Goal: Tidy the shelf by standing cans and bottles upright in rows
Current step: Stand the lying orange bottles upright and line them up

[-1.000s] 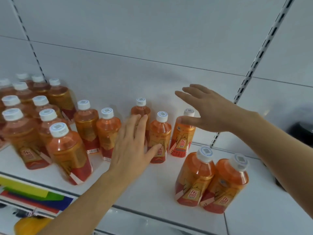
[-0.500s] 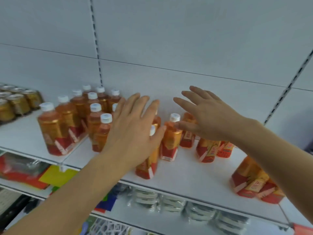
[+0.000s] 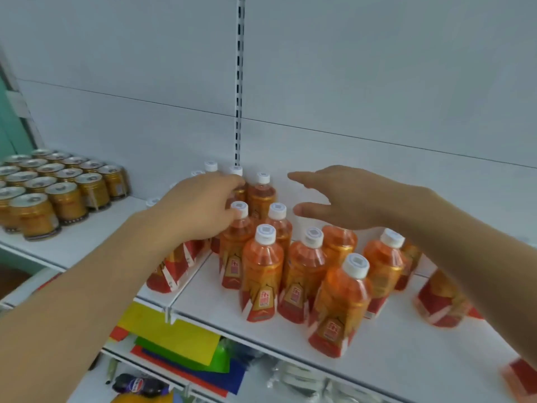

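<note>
the gold cans [image 3: 55,196] at nine o'clock on the shelf [image 3: 406,356] already stand in rows, the orange bottles [image 3: 263,271] stand upright but ragged, still needing aligning; left hand [image 3: 200,210] curls among caps, grip unclear, right hand [image 3: 348,199] hovers with fingers spread.

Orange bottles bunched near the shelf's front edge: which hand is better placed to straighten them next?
Probably right. The right hand hovers open above the orange bottles; the left hand is among the rear bottles.

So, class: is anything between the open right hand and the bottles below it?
Nothing visible. The right hand hovers open above the orange bottles, with clear air beneath the palm. The left hand is off to the side, on other bottles.
</note>
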